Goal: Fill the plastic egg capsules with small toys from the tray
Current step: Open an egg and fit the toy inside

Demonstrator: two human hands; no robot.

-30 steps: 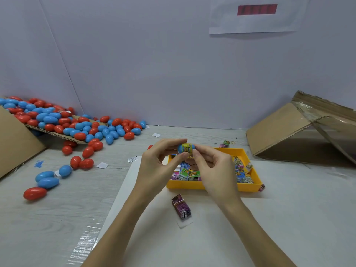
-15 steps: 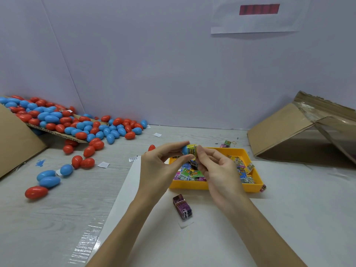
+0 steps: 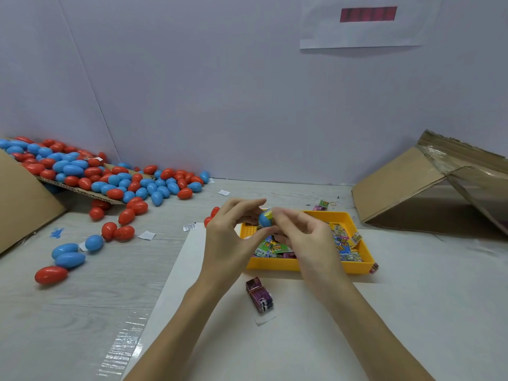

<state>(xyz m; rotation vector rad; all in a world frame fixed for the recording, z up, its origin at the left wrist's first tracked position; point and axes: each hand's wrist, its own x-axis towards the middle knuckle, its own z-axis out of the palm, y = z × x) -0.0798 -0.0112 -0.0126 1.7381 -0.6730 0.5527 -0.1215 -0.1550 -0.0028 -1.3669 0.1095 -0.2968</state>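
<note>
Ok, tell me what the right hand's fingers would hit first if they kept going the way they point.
Most likely the blue egg half with the yellow toy, pinched by the left hand; the right hand fingers already point at it.

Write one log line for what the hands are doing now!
left hand: holds blue egg | right hand: pushing yellow toy in | tray: toys left

Glossy red and blue plastic egg capsules [image 3: 110, 182]; yellow plastic tray [image 3: 354, 266]; multicoloured printed toy packets [image 3: 342, 243]; purple striped packet [image 3: 259, 295]; brown cardboard box [image 3: 406, 182].

Tipped cardboard box [image 3: 428, 185] at right, white paper sheet [image 3: 368, 23] on the wall.
</note>
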